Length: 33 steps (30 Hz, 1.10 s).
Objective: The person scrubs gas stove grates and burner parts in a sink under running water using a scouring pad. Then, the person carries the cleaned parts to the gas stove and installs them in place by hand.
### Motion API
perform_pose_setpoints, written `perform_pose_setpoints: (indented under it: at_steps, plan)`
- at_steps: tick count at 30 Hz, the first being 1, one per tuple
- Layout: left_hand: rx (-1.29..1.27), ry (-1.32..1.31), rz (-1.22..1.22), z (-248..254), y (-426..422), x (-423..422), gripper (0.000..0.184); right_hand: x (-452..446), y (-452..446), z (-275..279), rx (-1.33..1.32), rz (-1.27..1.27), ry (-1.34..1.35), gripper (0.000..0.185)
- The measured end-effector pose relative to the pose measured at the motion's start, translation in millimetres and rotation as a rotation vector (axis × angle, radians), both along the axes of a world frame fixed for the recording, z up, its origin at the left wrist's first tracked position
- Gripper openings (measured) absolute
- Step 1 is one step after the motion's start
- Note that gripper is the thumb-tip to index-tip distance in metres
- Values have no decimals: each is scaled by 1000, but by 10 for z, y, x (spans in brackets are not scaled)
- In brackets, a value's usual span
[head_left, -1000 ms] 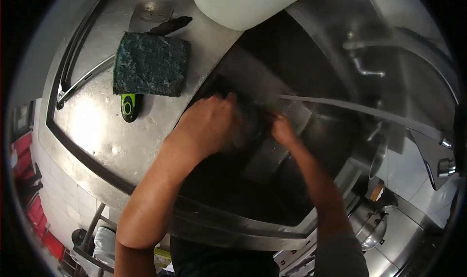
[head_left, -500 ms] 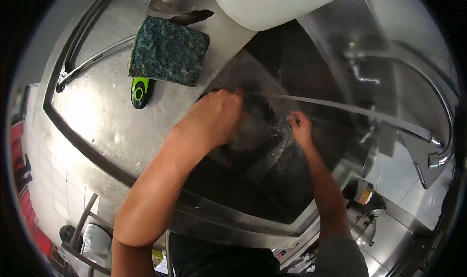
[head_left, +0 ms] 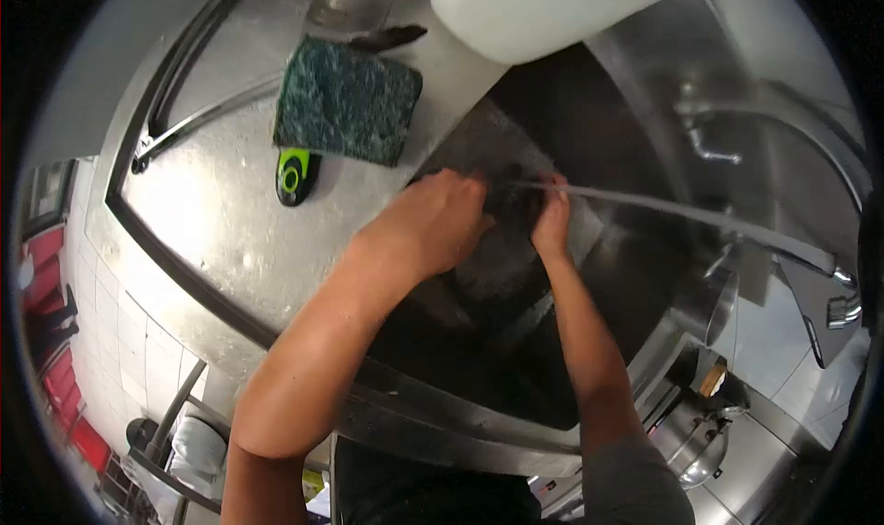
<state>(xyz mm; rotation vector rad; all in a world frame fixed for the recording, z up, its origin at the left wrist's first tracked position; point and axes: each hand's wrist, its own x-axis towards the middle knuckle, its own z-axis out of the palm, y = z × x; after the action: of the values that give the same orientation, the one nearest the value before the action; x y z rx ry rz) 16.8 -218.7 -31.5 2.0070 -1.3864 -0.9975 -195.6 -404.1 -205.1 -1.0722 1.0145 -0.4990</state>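
Both hands are over the dark metal sink. My left hand is bent at the wrist with its fingers curled inward at the sink's left side. Opposite it, my right hand has its fingers drawn together where a water stream arrives from the right. Between the hands is a dark, blurred area; whatever they grip there I cannot make out. Left of the sink, a green scouring pad lies over a black and lime-green handle.
A chrome faucet stands at the right, with a tap lever behind the sink. A large white container is at the top. On the steel counter lies a thin metal bar. A steel pot sits lower right.
My right hand has moved up and toward my left hand, into the end of the water stream. My left hand stays curled in nearly the same place. The view has shifted slightly.
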Motion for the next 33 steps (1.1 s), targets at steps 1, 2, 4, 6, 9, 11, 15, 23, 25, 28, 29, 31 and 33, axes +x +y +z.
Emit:
perform_pose_setpoints:
  at_steps: [1,2,4,6,9,11,15,23,25,28,29,31,33]
  plan:
    - [14,20,-9,-33,36,-59,31,-195,89,23,-198,240,220,34]
    - [-32,14,10,-38,28,-65,31,-316,100,63,-413,482,422,34]
    - [-93,-19,49,-28,8,21,31,-342,54,135,-869,976,804,36]
    - [-93,9,42,-45,-24,-17,31,-307,68,380,-898,1163,1112,41]
    - [-71,-18,-1,-10,-13,11,31,67,-158,587,-1035,716,735,36]
    - [-130,-29,24,-129,21,-4,31,201,-81,343,-1019,676,670,31]
    - [-24,15,13,-38,-30,28,32,105,346,-295,-929,765,918,28]
    - [-42,17,15,25,-30,18,31,-157,98,-793,-1098,1080,686,31]
    - [-53,10,11,18,-41,39,30,-18,484,-289,-537,773,771,30]
    - [-132,-9,24,-45,-42,-24,30,-217,618,223,-543,997,1013,30]
    - [-116,3,24,-48,-68,-16,31,-267,532,267,-789,1339,1126,31]
    - [-81,14,55,-29,-44,54,31,-245,489,502,-1021,1253,946,31]
    - [-28,27,-63,-23,-57,59,33,-212,659,370,-1185,1167,772,32]
